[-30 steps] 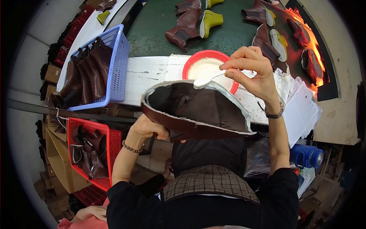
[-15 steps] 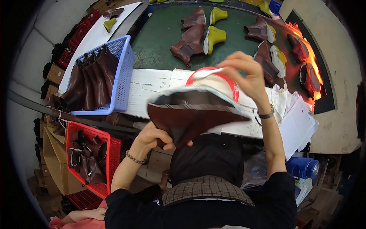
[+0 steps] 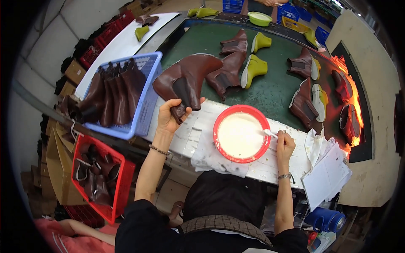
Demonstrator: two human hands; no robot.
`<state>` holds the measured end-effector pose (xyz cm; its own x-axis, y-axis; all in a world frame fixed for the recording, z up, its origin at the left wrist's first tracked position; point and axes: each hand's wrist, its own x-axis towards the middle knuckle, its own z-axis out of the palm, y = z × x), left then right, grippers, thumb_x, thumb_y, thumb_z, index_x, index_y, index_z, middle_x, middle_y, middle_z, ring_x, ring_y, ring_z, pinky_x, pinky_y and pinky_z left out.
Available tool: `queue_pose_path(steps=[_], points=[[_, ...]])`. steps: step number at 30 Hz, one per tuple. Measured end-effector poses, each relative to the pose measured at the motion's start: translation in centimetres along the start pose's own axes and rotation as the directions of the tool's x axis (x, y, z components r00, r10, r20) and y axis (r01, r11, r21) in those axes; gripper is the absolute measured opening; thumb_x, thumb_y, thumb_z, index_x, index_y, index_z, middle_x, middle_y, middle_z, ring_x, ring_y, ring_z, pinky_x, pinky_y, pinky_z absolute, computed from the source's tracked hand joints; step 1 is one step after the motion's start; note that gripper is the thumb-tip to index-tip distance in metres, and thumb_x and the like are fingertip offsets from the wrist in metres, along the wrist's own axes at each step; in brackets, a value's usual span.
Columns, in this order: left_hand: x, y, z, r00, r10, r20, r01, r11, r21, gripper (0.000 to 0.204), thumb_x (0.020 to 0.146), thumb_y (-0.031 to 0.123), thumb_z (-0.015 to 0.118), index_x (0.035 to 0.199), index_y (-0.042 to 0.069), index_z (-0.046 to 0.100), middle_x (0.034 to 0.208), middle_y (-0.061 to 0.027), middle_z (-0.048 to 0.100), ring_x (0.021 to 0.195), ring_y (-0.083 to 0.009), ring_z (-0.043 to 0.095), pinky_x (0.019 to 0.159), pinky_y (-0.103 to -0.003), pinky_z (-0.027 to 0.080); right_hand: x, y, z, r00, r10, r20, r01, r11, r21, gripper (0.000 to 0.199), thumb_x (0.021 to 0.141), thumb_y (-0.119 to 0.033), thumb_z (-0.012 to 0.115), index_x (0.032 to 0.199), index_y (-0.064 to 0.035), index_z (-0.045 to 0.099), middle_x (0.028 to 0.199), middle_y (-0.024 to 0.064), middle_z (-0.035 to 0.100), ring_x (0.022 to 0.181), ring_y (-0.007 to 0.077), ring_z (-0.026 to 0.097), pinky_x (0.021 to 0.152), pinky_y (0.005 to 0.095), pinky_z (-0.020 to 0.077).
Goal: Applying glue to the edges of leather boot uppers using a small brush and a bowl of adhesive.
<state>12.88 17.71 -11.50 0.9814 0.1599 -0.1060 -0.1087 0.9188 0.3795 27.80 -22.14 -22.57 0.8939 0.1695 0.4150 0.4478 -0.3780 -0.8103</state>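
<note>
In the head view, the left hand (image 3: 168, 118) is grasping a brown leather boot upper (image 3: 190, 76) by its lower end, holding it between ten and eleven o'clock from a red bowl (image 3: 240, 160) of creamy white liquid (image 3: 238, 135). The right hand (image 3: 286, 145) is pinching a white brush (image 3: 270, 133) at the bowl's three o'clock rim, though whether it is touching the liquid is hard to tell. At ten o'clock, a blue plastic basket (image 3: 147, 92) is holding similar brown uppers (image 3: 114, 97), and yellow-green shoe lasts (image 3: 255, 69) are lying near twelve.
</note>
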Motion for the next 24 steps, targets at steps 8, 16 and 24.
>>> queue_pose_path(steps=[8, 16, 24], points=[[5.4, 1.0, -2.5, 0.990, 0.128, -0.056, -0.132, 0.989, -0.069, 0.059, 0.094, 0.003, 0.052, 0.150, -0.007, 0.035, 0.151, -0.0321, 0.043, 0.143, -0.0515, 0.040, 0.086, -0.045, 0.067, -0.1, 0.4, -0.8, 0.999, -0.041, -0.021, 0.040, 0.997, -0.073, 0.033, 0.096, -0.017, 0.069, 0.066, -0.0042, 0.061, 0.060, 0.0065, 0.051, 0.057, 0.0224, 0.048, 0.068, 0.0377, 0.0346], [15.5, 3.3, -4.6, 0.927, 0.247, -0.283, -0.230, 0.969, 0.093, 0.008, 0.088, -0.008, 0.061, 0.085, -0.001, 0.064, 0.087, -0.0113, 0.068, 0.090, -0.0256, 0.067, 0.100, -0.054, 0.060, -0.5, -0.5, -1.2, 0.999, -0.041, -0.008, 0.040, 0.996, -0.084, 0.033, 0.097, -0.018, 0.068, 0.067, -0.0045, 0.064, 0.059, 0.0057, 0.050, 0.059, 0.0214, 0.047, 0.068, 0.0365, 0.0331], [18.9, 14.7, -8.8, 0.885, 0.374, -0.278, -0.256, 0.888, 0.381, 0.020, 0.085, -0.006, 0.060, 0.071, 0.007, 0.055, 0.069, -0.0023, 0.055, 0.065, -0.0164, 0.057, 0.095, -0.052, 0.062, 0.2, -0.2, -0.2, 0.999, 0.001, 0.032, 0.001, 0.999, -0.053, 0.031, 0.099, -0.015, 0.065, 0.070, -0.0027, 0.064, 0.061, 0.0073, 0.049, 0.062, 0.0216, 0.045, 0.071, 0.0363, 0.0358]])
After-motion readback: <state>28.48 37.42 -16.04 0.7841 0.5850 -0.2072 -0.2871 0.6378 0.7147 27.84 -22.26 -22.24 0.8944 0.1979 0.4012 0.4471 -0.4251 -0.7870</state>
